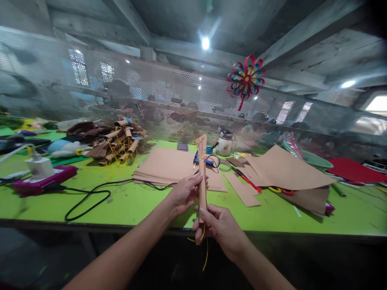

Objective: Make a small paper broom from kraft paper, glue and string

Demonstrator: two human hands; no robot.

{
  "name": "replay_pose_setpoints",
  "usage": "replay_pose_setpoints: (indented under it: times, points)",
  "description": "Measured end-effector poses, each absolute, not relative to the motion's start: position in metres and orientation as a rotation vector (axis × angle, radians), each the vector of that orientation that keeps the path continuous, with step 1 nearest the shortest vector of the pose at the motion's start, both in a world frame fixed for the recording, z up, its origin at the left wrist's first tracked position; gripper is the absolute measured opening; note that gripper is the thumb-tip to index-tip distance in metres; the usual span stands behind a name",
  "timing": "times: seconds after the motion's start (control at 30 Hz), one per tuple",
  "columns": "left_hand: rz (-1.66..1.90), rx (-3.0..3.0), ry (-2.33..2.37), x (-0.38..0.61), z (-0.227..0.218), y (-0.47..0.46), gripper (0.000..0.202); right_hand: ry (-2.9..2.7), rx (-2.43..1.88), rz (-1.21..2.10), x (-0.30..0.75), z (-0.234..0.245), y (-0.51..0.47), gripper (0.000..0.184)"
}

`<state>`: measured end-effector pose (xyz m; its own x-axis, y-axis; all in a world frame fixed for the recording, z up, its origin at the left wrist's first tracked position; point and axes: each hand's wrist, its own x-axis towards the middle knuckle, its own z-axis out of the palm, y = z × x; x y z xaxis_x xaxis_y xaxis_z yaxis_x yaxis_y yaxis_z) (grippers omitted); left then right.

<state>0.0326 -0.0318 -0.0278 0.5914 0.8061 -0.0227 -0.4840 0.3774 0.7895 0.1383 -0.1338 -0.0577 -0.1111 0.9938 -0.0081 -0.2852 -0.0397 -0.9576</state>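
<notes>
Both my hands hold a folded brown paper strip [202,169] upright above the near edge of the green table [127,201]. My left hand [185,194] is closed round its middle. My right hand [220,226] pinches its lower end, and a yellow string [207,251] hangs down from there. The pleated top of the strip fans out slightly.
A stack of brown paper sheets [169,166] lies behind my hands, with larger sheets [286,169] and red-handled scissors [250,183] to the right. A heap of folded paper fans [116,141] sits at back left. A black cable [90,195], a purple box [45,179], a white jar [225,143]. A paper pinwheel [245,78] hangs on the mesh wall.
</notes>
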Motion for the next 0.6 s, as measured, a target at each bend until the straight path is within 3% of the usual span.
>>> replay_pose_setpoints:
  times: [0.37,0.6]
  points:
    - [0.802,0.929,0.486,0.027,-0.024,-0.031,0.019,-1.025,-0.92,1.421,0.122,-0.06,-0.138,0.045]
    - [0.802,0.941,0.54,0.028,-0.029,-0.028,0.012,-0.966,-0.939,1.419,0.118,-0.064,-0.138,0.049]
